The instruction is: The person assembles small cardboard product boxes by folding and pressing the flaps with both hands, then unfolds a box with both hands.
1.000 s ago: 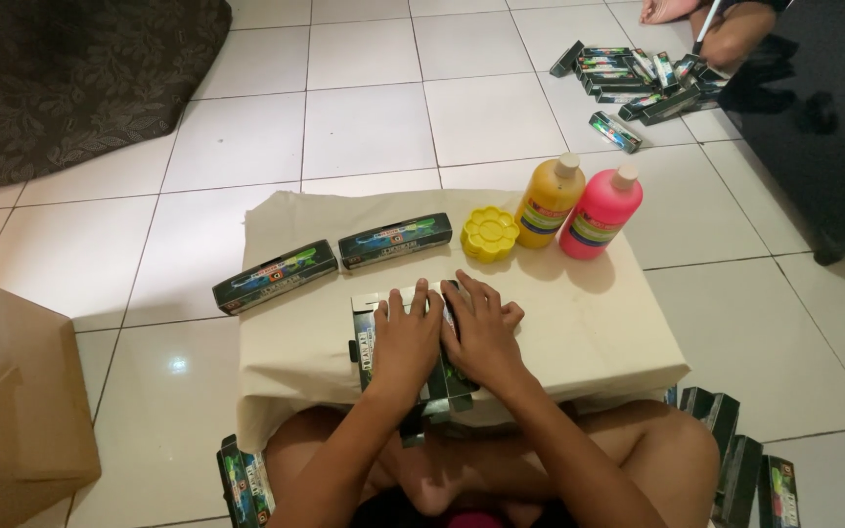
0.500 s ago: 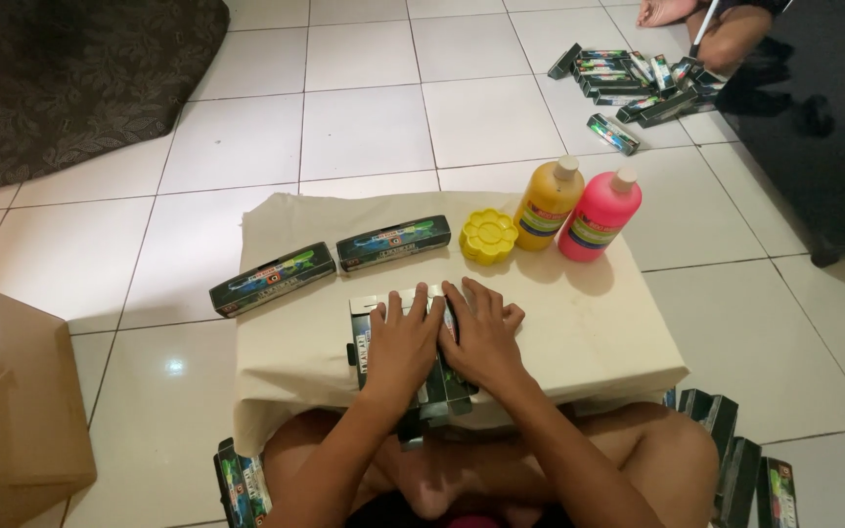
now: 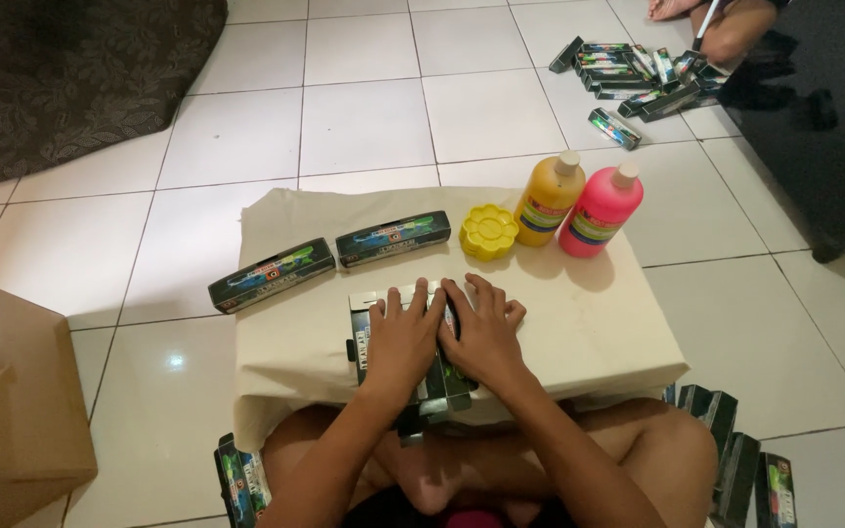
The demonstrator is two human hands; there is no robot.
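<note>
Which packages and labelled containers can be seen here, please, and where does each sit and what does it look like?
Flat printed box: under both hands, left hand, right hand; white and dark.
Two long dark boxes: on the low table's left side, green-blue print.
Yellow bottle and pink bottle: far edge, banded labels.
Pile of dark boxes: floor, top right.
Brown carton: floor, left.

Low in the frame's middle, the left hand [image 3: 401, 337] and right hand [image 3: 482, 332] lie flat, palms down, side by side, fingers spread, forearms reaching up from the bottom edge.
</note>
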